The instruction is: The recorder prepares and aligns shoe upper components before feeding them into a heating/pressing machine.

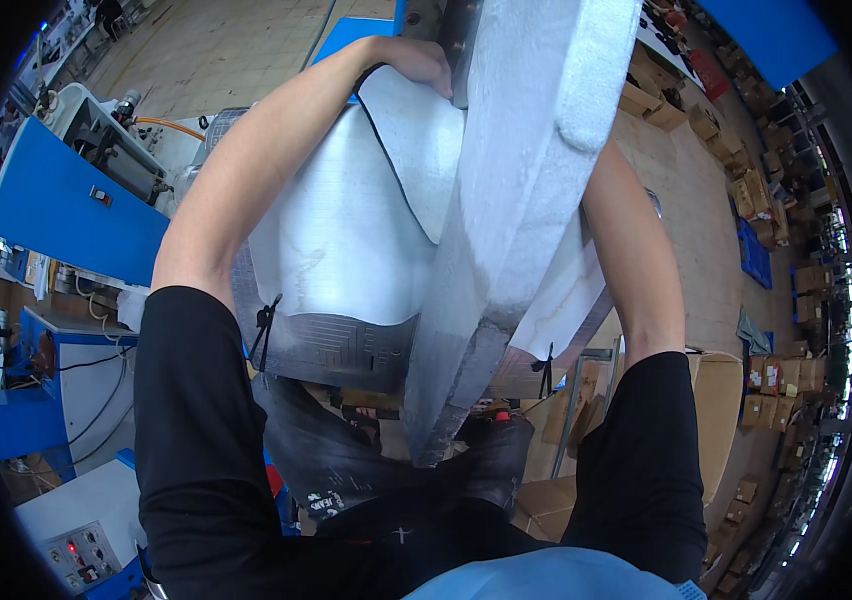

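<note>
A large pale grey machine head (521, 150) rises through the middle of the view, over a curved metal bed (336, 345). Smooth white sheeting (331, 235) covers the bed, tied down with black cords (264, 325). On top lies a white piece of material with a dark edge (416, 140). My left arm reaches round the far side, and my left hand (424, 68) bends down at that piece's far end, beside the machine head. Its fingertips are hidden there. My right forearm passes behind the machine head, which hides my right hand completely.
Blue-panelled machinery (76, 205) stands at the left, with an orange hose (171, 127). Lower left is a control panel (81, 560) with a red light. Cardboard boxes (781, 375) line the right side, and a blue crate (754, 255) sits on the floor.
</note>
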The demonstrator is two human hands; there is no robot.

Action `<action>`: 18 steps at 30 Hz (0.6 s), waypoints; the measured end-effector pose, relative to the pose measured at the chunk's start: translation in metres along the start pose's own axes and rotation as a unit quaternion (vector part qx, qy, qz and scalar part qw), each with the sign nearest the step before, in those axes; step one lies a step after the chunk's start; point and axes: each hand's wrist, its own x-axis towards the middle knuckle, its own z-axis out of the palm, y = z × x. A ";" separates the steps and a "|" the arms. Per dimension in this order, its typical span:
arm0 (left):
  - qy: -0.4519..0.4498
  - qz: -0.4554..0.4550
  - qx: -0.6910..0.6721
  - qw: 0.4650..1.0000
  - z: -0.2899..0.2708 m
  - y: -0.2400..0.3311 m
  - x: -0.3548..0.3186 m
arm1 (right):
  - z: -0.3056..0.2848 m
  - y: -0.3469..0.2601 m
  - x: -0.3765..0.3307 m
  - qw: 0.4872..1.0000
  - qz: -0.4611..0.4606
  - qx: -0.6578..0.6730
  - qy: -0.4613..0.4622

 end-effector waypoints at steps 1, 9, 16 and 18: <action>-0.001 -0.002 0.001 1.000 -0.002 -0.001 -0.004 | 0.000 0.001 0.001 1.000 -0.004 -0.002 -0.002; -0.006 0.033 0.004 0.999 -0.010 0.018 -0.014 | -0.007 0.000 -0.007 1.000 0.017 -0.004 0.005; -0.009 0.038 0.018 0.999 -0.002 -0.014 0.009 | 0.003 -0.001 0.007 0.999 0.014 -0.025 0.033; -0.007 0.013 -0.019 1.000 -0.001 -0.006 0.012 | -0.002 -0.002 -0.002 0.999 0.028 -0.019 0.036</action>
